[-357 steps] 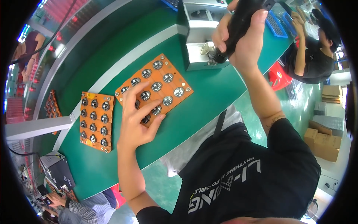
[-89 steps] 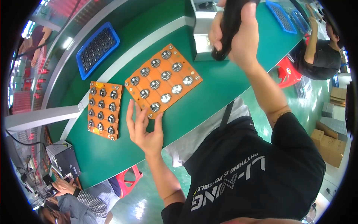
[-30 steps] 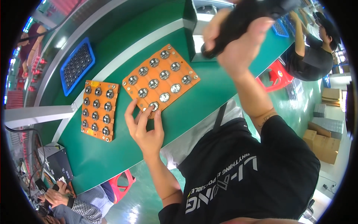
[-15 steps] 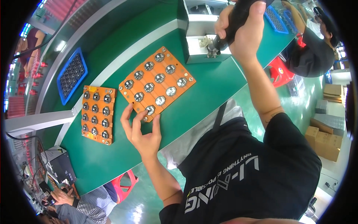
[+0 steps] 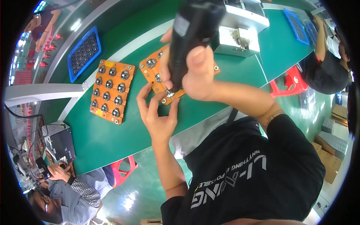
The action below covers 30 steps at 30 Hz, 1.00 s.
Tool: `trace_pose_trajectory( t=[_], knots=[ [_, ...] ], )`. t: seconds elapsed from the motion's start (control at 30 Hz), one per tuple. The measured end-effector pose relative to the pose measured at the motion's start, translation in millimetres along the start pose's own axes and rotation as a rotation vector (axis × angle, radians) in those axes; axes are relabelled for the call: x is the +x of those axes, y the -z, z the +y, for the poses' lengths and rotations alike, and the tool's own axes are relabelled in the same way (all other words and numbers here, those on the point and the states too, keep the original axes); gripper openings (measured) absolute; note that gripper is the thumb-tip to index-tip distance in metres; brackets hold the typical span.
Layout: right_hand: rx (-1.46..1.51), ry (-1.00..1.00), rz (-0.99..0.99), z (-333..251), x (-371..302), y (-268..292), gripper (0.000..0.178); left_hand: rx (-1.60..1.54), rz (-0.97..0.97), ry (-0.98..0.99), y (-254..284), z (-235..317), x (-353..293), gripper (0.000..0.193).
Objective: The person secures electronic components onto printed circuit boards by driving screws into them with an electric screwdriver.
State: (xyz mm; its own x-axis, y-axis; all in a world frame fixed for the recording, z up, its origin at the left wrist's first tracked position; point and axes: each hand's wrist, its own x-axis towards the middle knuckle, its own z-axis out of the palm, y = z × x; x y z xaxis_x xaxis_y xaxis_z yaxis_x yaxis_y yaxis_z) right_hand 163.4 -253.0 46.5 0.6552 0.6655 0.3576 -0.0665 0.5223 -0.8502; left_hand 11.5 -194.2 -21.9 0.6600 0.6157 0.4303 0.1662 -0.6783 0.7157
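My right hand [image 5: 200, 75] is wrapped round a black power screwdriver [image 5: 193, 32], held upright and slightly blurred. Its tip comes down on a round metal part at the near corner of an orange fixture plate [image 5: 148, 73]. My left hand [image 5: 159, 122] grips that corner, thumb on one side and fingers on the other. Several round parts sit in rows on this plate, and the screwdriver and right hand hide many of them. Left of it lies a second orange fixture plate [image 5: 102, 90], also filled with round parts.
A blue tray [image 5: 70, 63] of small round parts stands at the back left. Behind the right hand is a white and grey box-shaped machine [image 5: 228, 39] with a metal mechanism. Co-workers sit at both ends of the green bench [image 5: 131, 137]; red stools [image 5: 290, 84] stand beside it.
My right hand has brought the screwdriver from the machine left and down onto the near corner of the plate. My left hand stays at that corner. The whole view has shifted.
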Motion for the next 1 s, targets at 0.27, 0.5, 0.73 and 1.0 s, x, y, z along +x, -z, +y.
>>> trace_pose_trajectory(
  t=[0.27,0.5,0.73,1.0],
  knots=[
    [0.023,-0.019,-0.043,21,-3,-8,0.084,-0.004,0.009,0.019,1,-3,-2,0.039],
    [0.117,-0.041,-0.172,28,-3,-11,0.068,-0.006,0.005,-0.019,1,-3,-1,0.039],
    [0.159,-0.139,-0.259,33,-4,-18,0.065,0.005,0.033,-0.044,1,2,-2,0.052],
    [0.247,0.035,-0.016,28,-4,-3,0.060,0.230,-0.195,-0.087,13,34,38,0.081]
  ],
)
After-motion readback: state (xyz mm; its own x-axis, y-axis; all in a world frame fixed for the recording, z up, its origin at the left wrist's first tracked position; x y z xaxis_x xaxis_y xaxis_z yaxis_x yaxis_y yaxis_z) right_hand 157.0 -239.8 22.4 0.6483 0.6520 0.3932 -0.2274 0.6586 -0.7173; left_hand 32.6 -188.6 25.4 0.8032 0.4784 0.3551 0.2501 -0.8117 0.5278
